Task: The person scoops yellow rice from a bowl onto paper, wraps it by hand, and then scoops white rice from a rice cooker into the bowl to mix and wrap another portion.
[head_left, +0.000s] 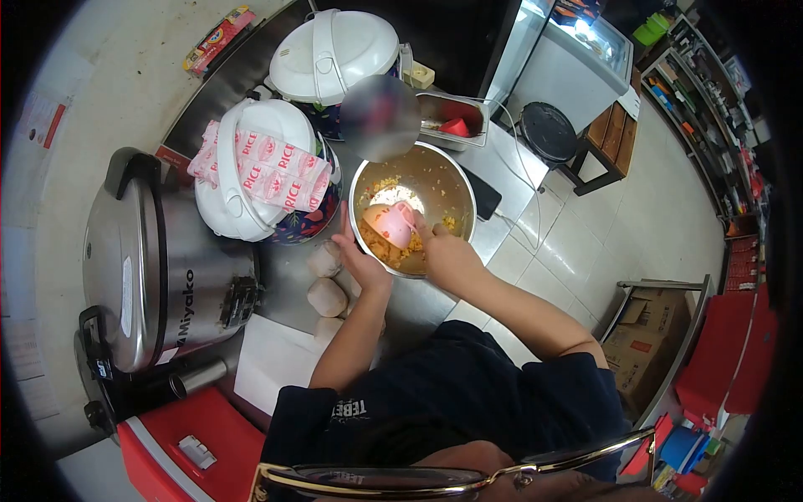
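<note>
A round steel mixing bowl [465, 180] stands on the metal counter, with orange-yellow crumbly food [381, 248] in it and bits stuck to its wall. My right hand [452, 261] reaches over the near right rim, fingers closed on the handle of a pink scoop [391, 227]. The scoop's rounded part lies in the food. Against the bowl's outer left side rests my left hand [364, 261], its fingers stretched along the wall. Several pale rounded bundles [327, 297] sit left of that forearm, some partly hidden by it.
Two white-lidded rice containers [335, 50] stand behind; printed rice wrappers [272, 163] lie on the nearer one. A large Miyako cooker [201, 276] is at left. A steel pan [477, 134] with a red item and a dark phone [481, 197] flank the bowl. A cable hangs at right.
</note>
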`<state>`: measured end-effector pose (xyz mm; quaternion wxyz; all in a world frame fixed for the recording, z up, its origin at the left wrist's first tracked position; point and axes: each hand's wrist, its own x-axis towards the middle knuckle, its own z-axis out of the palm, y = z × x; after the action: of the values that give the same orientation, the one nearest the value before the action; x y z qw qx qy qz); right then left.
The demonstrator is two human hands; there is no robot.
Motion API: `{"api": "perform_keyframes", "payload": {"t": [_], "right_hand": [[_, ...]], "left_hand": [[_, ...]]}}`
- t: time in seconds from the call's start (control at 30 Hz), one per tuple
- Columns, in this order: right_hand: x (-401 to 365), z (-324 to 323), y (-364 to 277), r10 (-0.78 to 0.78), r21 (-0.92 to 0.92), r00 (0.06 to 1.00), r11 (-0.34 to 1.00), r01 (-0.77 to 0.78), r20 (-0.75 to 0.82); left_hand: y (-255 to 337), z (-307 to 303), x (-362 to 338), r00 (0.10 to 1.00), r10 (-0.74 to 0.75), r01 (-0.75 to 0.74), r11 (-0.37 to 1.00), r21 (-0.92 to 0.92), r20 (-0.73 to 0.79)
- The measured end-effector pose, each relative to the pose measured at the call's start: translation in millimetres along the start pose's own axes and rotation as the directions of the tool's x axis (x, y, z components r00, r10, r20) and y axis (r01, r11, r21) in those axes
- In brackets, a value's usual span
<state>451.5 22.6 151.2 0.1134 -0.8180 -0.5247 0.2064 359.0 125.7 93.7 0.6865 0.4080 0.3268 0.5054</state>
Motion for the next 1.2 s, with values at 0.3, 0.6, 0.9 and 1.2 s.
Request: {"api": "perform_keyframes", "payload": {"t": [0.3, 0.6, 0.9, 1.2], "right_hand": [[1, 13, -10, 0.025, 0.053, 0.997, 0.998, -0.029, 0.072], [10, 0, 5, 0.067, 0.625, 0.975, 0.757, -0.188, 0.212], [62, 14, 54, 0.029, 0.068, 0.976, 0.998, -0.015, -0.214], [6, 17, 18, -0.149, 0.063, 0.982, 0.988, 0.142, 0.114]], "left_hand": [[-16, -7, 0, 0.999, -0.021, 0.023, 0.998, -0.057, 0.034], [-15, -8, -2, 0.999, 0.002, 0.001, 0.997, -0.080, 0.037], [-10, -9, 0, 0.996, 0.079, -0.066, 0.969, 0.237, -0.046], [-5, -8, 6, 1.000, 0.021, -0.020, 0.998, -0.058, 0.011]]}}
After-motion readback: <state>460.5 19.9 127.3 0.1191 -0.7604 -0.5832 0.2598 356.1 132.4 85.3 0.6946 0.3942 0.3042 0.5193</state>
